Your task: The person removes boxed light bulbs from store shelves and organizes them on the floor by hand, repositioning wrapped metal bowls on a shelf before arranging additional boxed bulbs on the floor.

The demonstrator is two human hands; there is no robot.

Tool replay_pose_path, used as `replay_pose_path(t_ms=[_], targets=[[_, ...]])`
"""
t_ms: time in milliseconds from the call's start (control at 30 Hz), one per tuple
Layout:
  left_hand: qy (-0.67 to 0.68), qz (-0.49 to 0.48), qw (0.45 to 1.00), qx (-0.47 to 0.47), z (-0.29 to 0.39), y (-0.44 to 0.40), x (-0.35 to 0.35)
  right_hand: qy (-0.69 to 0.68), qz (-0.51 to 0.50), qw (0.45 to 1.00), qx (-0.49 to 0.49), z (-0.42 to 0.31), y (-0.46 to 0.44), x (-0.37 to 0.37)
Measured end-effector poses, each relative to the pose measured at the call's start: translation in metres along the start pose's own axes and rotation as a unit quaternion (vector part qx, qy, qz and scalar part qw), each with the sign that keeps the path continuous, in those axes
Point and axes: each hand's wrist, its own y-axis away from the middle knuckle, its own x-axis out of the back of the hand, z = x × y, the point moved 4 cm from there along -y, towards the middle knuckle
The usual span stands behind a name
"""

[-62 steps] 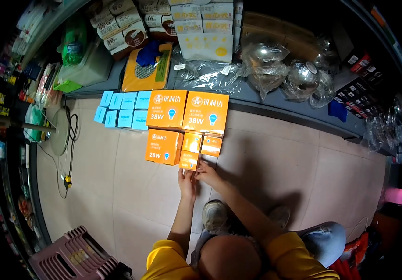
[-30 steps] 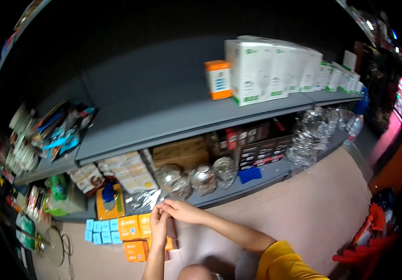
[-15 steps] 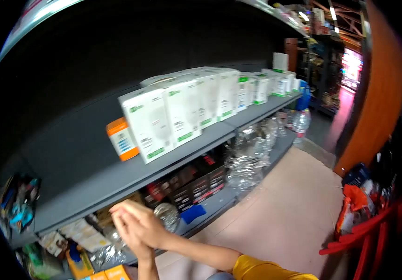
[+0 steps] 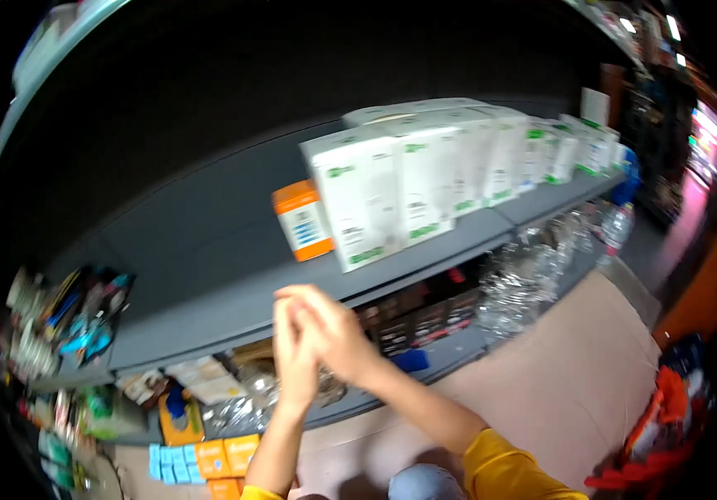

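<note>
Both my hands are raised in front of the shelf edge, palms turned toward each other and touching near the fingers. My left hand (image 4: 293, 358) points up with its fingers stretched out. Over it leans my right hand (image 4: 337, 337), its fingers extended and its tips near the left fingertips. I see nothing held between them, though the palms are partly hidden. Beyond the hands, on the grey shelf (image 4: 200, 308), stand a small orange-and-white box (image 4: 304, 225) and a row of large white boxes with green print (image 4: 358, 200).
Smaller white boxes (image 4: 560, 154) continue along the shelf to the right. Below lie clear plastic-wrapped items (image 4: 517, 292) and dark boxes (image 4: 429, 321). Orange boxes (image 4: 227, 454) and light blue boxes (image 4: 177, 462) sit on the floor. Packaged goods (image 4: 87, 312) lie at left; a red chair (image 4: 646, 475) is at right.
The view has turned left, so the shelf and boxes sit farther right and the floor boxes show more. My hands stay together, with a slightly wider gap at the palms.
</note>
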Motion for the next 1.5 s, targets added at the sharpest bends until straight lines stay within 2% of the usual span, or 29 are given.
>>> replay_pose_path(t_ms=[67,167,267,333,400,500,533,600,700,933,1133,1400,1500], targets=[[-0.049,-0.028,0.998,-0.012,0.002,-0.008,0.004,-0.012,-0.018,1.0,-0.014,0.003,-0.007,0.001],[-0.104,-0.012,0.991,-0.079,0.005,-0.036,0.015,0.074,0.007,0.997,0.032,0.008,-0.016,0.008],[-0.189,0.049,0.975,-0.106,0.003,-0.072,0.035,0.036,0.01,0.999,-0.019,0.022,-0.03,0.012],[-0.216,0.036,0.973,-0.078,-0.009,-0.1,0.042,0.006,0.002,0.999,-0.043,0.045,-0.042,0.013],[-0.154,-0.007,0.987,0.033,-0.036,-0.125,0.046,0.008,0.017,0.997,-0.074,0.064,-0.054,0.012],[-0.219,-0.052,0.973,0.048,-0.051,-0.141,0.041,0.069,0.03,0.992,-0.097,0.07,-0.066,0.014],[-0.213,-0.063,0.973,0.066,-0.058,-0.144,0.039,0.103,0.037,0.991,-0.08,0.07,-0.068,0.016],[-0.199,-0.06,0.972,0.106,-0.068,-0.147,0.036,0.091,0.042,0.989,-0.107,0.073,-0.068,0.02],[-0.152,-0.058,0.979,0.121,-0.077,-0.153,0.026,0.102,0.05,0.988,-0.103,0.079,-0.072,0.019],[-0.056,-0.097,0.984,0.135,-0.085,-0.152,0.011,0.1,0.045,0.987,-0.116,0.084,-0.076,0.018],[-0.134,-0.067,0.987,0.052,-0.086,-0.156,0.014,0.129,0.076,0.985,-0.09,0.08,-0.074,0.016],[-0.134,-0.031,0.989,0.047,-0.089,-0.151,0.029,0.13,0.089,0.981,-0.115,0.085,-0.078,0.015],[-0.15,-0.022,0.988,0.041,-0.079,-0.141,0.033,0.085,0.069,0.987,-0.117,0.084,-0.075,0.011]])
